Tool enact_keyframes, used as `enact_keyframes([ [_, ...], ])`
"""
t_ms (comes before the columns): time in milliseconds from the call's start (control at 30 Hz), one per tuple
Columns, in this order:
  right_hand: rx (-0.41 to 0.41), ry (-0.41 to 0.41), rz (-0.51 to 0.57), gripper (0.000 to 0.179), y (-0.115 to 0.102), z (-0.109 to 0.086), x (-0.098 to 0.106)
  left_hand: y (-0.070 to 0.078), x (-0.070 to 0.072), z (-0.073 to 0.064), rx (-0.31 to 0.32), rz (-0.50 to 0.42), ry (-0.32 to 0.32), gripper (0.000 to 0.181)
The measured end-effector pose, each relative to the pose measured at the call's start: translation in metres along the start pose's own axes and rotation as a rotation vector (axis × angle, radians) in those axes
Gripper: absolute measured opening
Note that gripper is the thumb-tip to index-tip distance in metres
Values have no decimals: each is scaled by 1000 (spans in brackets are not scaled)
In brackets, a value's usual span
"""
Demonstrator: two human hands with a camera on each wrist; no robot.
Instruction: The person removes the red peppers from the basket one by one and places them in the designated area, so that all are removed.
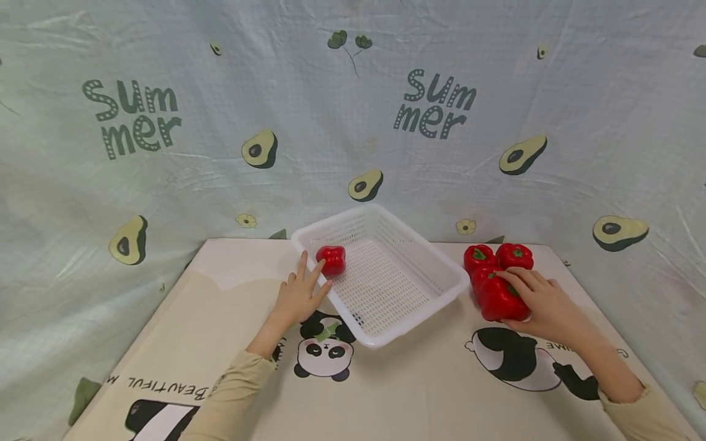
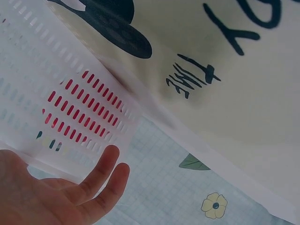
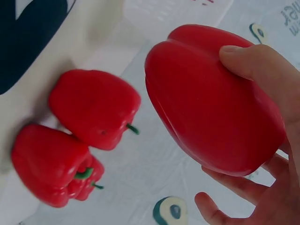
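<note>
My right hand (image 1: 543, 306) grips a large red bell pepper (image 3: 211, 103), its thumb on one side and fingers on the other. Just behind it in the head view stand several more red bell peppers with green stems, among them a back-left pepper (image 1: 478, 257) and a back-right pepper (image 1: 515, 254). My left hand (image 1: 298, 295) rests at the left rim of a white slotted plastic basket (image 1: 388, 291), fingers spread and fairly straight. Inside the basket, near that hand, lies one red bell pepper (image 1: 333, 262); its red shows through the slots in the left wrist view.
The basket sits askew in the middle of the table (image 1: 425, 392), close to the back edge. A pale cloth (image 1: 309, 92) printed with avocados hangs behind. Panda prints (image 1: 325, 352) decorate the table cover.
</note>
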State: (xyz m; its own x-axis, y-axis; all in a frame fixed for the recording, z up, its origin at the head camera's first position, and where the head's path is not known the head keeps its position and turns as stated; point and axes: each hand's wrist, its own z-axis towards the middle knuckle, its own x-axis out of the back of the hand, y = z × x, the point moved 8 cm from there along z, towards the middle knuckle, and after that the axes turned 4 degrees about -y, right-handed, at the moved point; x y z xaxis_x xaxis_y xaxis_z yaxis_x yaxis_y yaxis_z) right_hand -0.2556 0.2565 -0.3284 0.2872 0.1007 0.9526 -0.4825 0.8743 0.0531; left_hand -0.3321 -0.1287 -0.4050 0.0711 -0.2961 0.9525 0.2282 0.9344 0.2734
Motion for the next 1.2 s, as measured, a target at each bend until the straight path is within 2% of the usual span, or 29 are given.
enact_keyframes([
  [167, -48, -52, -8, 89, 11, -6, -6, 0, 1, -1, -2, -5, 3, 61],
  [333, -68, -61, -21, 88, 18, -11, -11, 0, 0, -1, 5, -6, 1, 61],
  [667, -82, -103, -40, 83, 28, -21, -30, -1, -1, 1, 10, -3, -8, 61],
  [1200, -107, -172, -23, 85, 32, -20, -61, -1, -1, 1, 15, 0, -8, 62],
])
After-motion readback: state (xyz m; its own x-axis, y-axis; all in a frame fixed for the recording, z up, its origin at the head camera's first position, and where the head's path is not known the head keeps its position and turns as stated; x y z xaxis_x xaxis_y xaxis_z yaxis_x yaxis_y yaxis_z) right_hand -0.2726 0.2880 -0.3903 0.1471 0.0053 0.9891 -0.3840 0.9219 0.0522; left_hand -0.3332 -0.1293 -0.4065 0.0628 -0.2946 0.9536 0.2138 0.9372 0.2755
